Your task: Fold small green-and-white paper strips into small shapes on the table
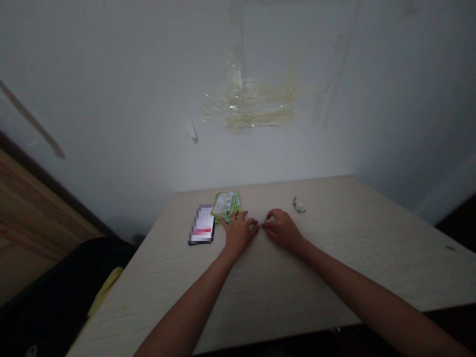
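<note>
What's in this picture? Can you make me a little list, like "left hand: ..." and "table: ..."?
Left hand: the left hand pinches a tiny pale thing, too small to name
Right hand: the right hand pinches at the same thing from the other side
Packet: green and white packet, by the left hand's fingers
Phone: lit phone, left of the packet, screen blurred
Scrap: crumpled green and white scrap, beyond the right hand
Table: pale wood-look table
Wall: pale wall with yellowish tape

Two hands (241, 234) (285, 232), one phone (203, 225), one packet (226, 204)
</note>
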Motion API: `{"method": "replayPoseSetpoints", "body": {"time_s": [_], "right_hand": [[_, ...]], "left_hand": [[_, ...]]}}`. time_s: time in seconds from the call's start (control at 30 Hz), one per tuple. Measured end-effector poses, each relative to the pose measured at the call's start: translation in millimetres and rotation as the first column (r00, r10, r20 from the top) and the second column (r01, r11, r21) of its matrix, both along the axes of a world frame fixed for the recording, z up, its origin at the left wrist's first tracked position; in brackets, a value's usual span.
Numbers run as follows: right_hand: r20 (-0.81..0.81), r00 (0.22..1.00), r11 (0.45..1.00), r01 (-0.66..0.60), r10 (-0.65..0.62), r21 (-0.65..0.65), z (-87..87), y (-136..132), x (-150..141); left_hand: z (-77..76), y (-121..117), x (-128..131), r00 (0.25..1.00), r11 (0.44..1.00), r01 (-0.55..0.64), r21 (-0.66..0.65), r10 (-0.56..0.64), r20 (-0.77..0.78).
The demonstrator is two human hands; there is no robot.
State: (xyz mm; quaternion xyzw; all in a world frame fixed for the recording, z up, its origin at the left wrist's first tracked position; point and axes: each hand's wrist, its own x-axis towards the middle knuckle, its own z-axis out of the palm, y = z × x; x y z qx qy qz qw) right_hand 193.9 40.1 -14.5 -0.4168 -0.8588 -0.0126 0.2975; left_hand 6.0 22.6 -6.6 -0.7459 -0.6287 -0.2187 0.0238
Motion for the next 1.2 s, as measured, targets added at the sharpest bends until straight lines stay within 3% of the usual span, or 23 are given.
{"method": "replayPoseSetpoints", "body": {"time_s": [0.37, 0.57, 0.73, 1.0, 1.2], "right_hand": [[0.057, 0.998, 0.999, 0.021, -0.02, -0.029, 5.7, -3, -6], [-0.109, 0.99, 0.985, 0.069, -0.086, -0.159, -2.7, 6, 1], [-0.212, 0.966, 0.979, 0.11, -0.145, -0.17, -10.0, 12, 5], [-0.139, 0.986, 0.99, 0.072, -0.089, -0.123, -6.8, 7, 2], [-0.087, 0.974, 0.968, 0.196, -0.211, -0.154, -4.2, 6, 0]], "left_hand": [[-0.8, 1, -1, 1.0, 1.0, -0.007, -0.003, 0.007, 0.001], [1.9, -1, 1, 1.0, 1.0, -0.007, -0.008, 0.007, -0.001], [3.5, -2, 2, 1.0, 1.0, 0.004, -0.016, -0.004, 0.003], [2.6, -3, 2, 1.0, 1.0, 0.02, 0.005, -0.021, 0.006], [1.2, -2, 3, 1.0, 1.0, 0.023, -0.01, -0.022, 0.008]]}}
